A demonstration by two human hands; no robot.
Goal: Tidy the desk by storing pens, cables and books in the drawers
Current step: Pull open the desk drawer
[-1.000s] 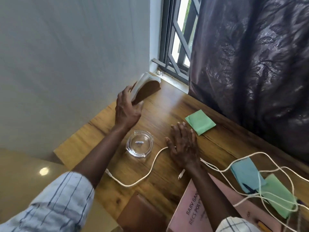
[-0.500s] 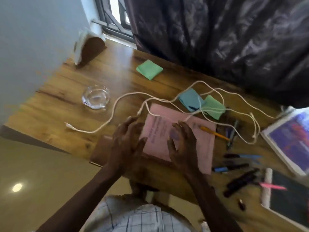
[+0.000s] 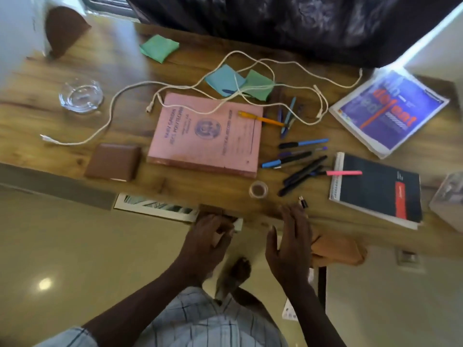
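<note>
The left hand [image 3: 208, 237] is at the front edge of the desk [image 3: 175, 187] with its fingers curled beside a small white piece. Blur hides whether it grips that piece or a drawer pull. The right hand [image 3: 292, 236] is released, its fingers straight and spread against the same edge, holding nothing. The step looks like opening a drawer under the desk top. It would go best if the left hand pulls straight back while the right hand steadies the edge, leaving the drawer wide enough for the largest book. Nothing seems stored yet. The pens [image 3: 300, 166] lie loose just beyond the right hand, beside a dark notebook [image 3: 375, 194]. The pink book [image 3: 208, 136] sits mid-desk with the white cable [image 3: 110, 113] trailing over its far corner, so the cable should be lifted off first. The book's blue print seems to read RAJIV GANDHI above a line ending POLYTECHNIC. Farther right, the purple book [image 3: 385, 111] carries big orange letters too blurred to read.
</note>
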